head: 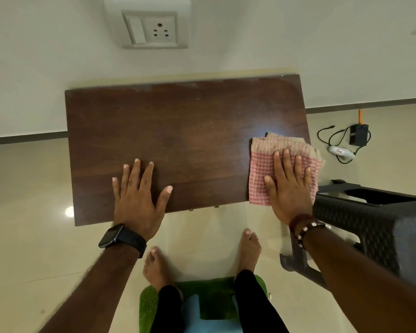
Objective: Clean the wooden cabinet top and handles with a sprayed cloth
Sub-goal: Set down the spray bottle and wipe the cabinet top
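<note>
Both flat, splayed hands: left hand [138, 198] on cabinet top [183, 131], right hand [289, 188] half-hiding cloth [262, 169].

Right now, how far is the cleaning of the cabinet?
Done: cannot tell which part is already wiped. In hand: the right hand presses the checked cloth flat on the right end of the cabinet top; the left hand rests flat on it. Left: the handles, hidden from this view.

A cabinet top [178, 140] fills the middle of the frame. A left hand [136, 200] lies flat on its lower left part. A right hand [289, 186] presses a cloth [262, 169] at its lower right corner. A wall socket [151, 28] sits upper centre; a stool [360, 219] stands lower right.
</note>
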